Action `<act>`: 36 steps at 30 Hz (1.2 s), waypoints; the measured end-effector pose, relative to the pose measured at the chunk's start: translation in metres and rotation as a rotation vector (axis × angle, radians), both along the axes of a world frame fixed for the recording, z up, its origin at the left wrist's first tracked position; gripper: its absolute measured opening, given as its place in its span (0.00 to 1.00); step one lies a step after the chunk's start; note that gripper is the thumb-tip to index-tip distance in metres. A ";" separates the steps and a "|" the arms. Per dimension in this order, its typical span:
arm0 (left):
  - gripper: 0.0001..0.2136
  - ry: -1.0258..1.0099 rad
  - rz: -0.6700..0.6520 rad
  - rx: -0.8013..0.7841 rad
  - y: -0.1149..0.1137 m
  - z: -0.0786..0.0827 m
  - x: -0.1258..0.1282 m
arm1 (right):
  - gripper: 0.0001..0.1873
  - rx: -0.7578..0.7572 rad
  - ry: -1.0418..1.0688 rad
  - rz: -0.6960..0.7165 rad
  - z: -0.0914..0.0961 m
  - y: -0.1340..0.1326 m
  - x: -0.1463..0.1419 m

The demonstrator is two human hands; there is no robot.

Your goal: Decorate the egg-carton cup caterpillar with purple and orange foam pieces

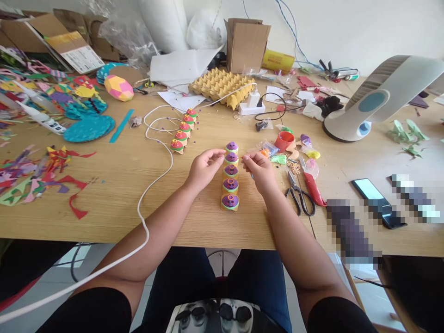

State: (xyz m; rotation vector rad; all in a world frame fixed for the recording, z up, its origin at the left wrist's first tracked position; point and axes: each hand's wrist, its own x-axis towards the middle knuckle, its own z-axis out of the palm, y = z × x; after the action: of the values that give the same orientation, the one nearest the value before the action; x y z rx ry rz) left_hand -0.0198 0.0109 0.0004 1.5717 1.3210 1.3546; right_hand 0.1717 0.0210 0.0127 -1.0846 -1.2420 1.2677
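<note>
A strip of egg-carton cups (230, 185), capped with purple and pale green clay, stands in front of me on the table. Small dark dots and orange rings decorate its purple tops. My left hand (207, 167) is beside the second cup from the far end, its thumb and fingers pinched together. On the opposite side, my right hand (260, 170) is also pinched, its fingertips close to the same cup. What either pinch holds is too small to make out. A similar strip with red and green clay (181, 135) and stuck-in pins lies further left.
Scissors (297, 194), a red-handled knife (313, 187) and an orange tape roll (285, 141) lie right of my hands. A white cable (141, 203) crosses my left forearm. Egg trays (222, 85), a fan (367, 101), a phone (376, 201) and paper scraps (38, 178) surround the workspace.
</note>
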 end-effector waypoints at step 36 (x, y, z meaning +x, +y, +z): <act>0.11 -0.006 -0.117 -0.145 0.003 -0.006 0.002 | 0.08 0.285 -0.423 0.129 -0.008 -0.001 -0.005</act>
State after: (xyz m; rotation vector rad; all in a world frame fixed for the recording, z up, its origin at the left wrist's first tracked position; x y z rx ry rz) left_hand -0.0175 0.0138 -0.0054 1.5209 1.2734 1.1652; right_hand 0.1671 0.0202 0.0051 -1.1076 -1.7761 0.9398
